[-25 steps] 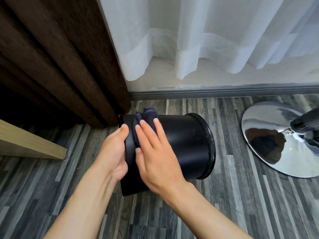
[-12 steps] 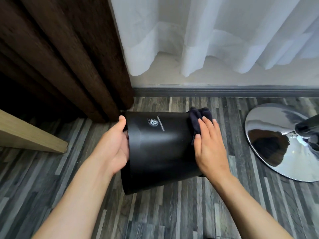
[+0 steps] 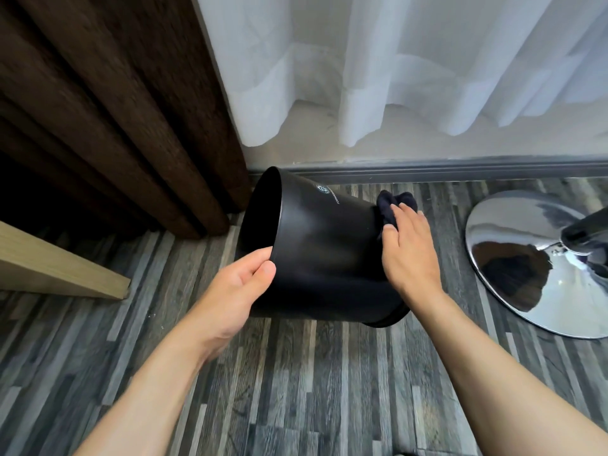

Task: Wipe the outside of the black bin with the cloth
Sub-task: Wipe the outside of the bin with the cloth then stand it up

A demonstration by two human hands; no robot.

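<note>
The black bin (image 3: 322, 248) lies tilted on its side over the floor, its open mouth facing left and a small white logo on its upper wall. My left hand (image 3: 237, 287) grips the rim at the mouth, thumb on the outside. My right hand (image 3: 408, 251) presses a dark navy cloth (image 3: 393, 204) flat against the right end of the bin, near its base. Part of the cloth bunches above my fingers; the rest is hidden under my palm.
A dark brown curtain (image 3: 115, 110) hangs at the left, a white sheer curtain (image 3: 411, 67) behind the bin. A chrome round chair base (image 3: 526, 264) sits on the floor at the right. A light wooden board (image 3: 56, 268) juts in from the left. Grey plank flooring (image 3: 312, 373) lies below.
The bin has been turned so its mouth now faces left and up. My right hand slid the cloth from the left end along the wall to the right end. My left hand now pinches the rim.
</note>
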